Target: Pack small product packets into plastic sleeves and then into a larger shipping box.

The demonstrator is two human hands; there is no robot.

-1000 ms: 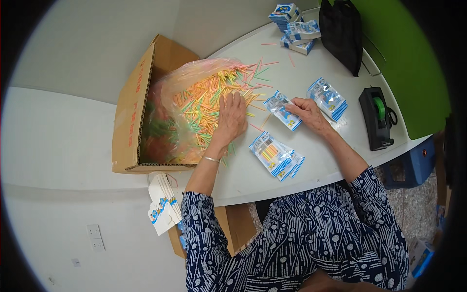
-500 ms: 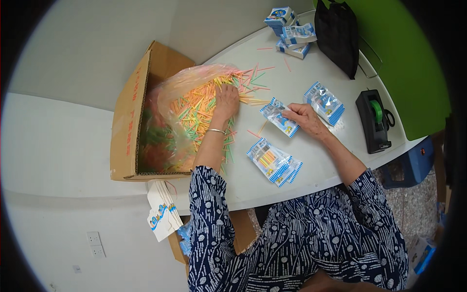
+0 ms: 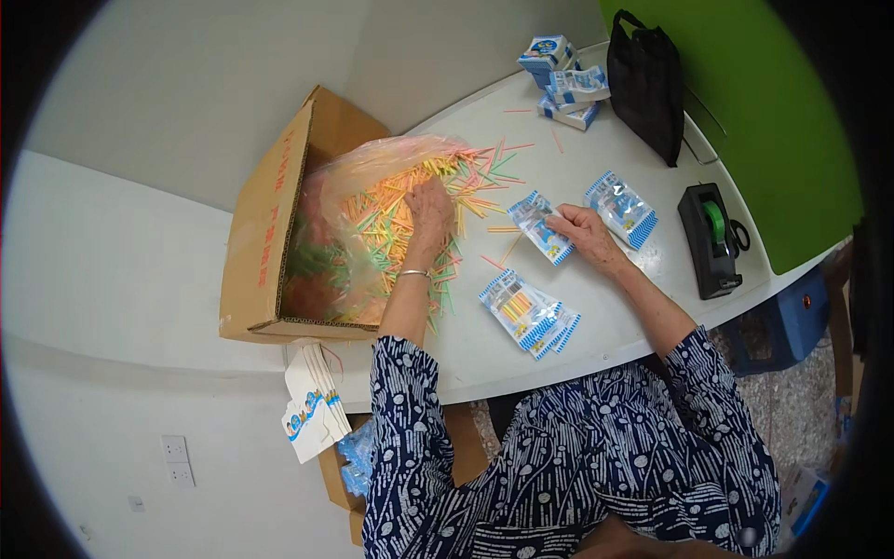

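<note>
Fingers curled down, my left hand (image 3: 430, 219) is in a heap of thin pink, yellow, orange and green straw-like sticks (image 3: 382, 210). The fingertips are partly hidden there, with sticks at them. The heap spills from a clear plastic bag (image 3: 337, 186) at the mouth of a cardboard box (image 3: 265, 219). My right hand (image 3: 589, 238) pinches the right side of a blue and white plastic packet (image 3: 540, 226) between thumb and fingers. Below it lie overlapping packets (image 3: 518, 307), the top one showing yellow and orange sticks through its window. More packets (image 3: 622, 210) lie right of my right hand.
Small blue and white boxes (image 3: 563, 84) are stacked at the back beside a black bag (image 3: 644, 88). A black tape dispenser (image 3: 712, 242) with green tape stands at the right, scissors handles (image 3: 740, 236) behind it. Folded white cartons (image 3: 314, 405) hang by the table's left front edge.
My left hand has drawn slightly toward me in the heap, and its fingers have curled more. My right hand still holds the packet. The whole view has shifted slightly.
</note>
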